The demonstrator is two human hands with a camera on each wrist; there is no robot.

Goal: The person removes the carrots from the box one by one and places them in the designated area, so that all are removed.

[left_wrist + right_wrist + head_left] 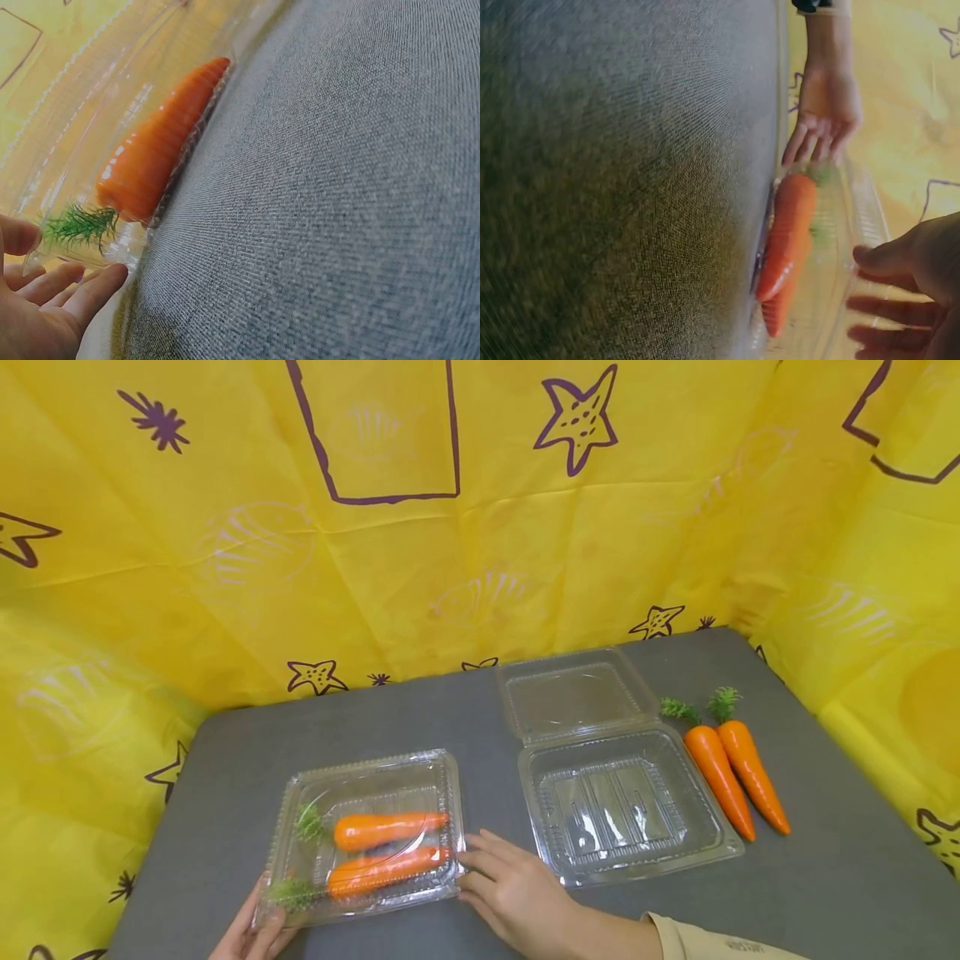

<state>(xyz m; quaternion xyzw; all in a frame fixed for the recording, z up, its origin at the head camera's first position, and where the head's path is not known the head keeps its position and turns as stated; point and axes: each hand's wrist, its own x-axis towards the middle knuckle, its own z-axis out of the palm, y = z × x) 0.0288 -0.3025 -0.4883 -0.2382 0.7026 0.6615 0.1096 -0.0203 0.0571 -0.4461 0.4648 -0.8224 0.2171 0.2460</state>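
A clear plastic clamshell box (pixel 405 768), its lid down, lies on the grey tabletop with two orange carrots (pixel 378 832) inside. Their green tops (pixel 294 893) point left. My left hand (pixel 251 935) touches the box's near left corner, thumb and fingers extended about it. At the right side of the box, my right hand (pixel 517 893) rests with its nearly straight fingertips along the edge. The right wrist view shows the thumb and fingers of my right hand (pixel 907 292) spread at the clear wall.
Right of the closed box, a second clamshell box (pixel 611 810) stands with its lid (pixel 577 697) folded back. Two more carrots (pixel 738 777) lie beside its right edge. A yellow patterned cloth (pixel 480 568) hangs behind the grey table (pixel 420 714).
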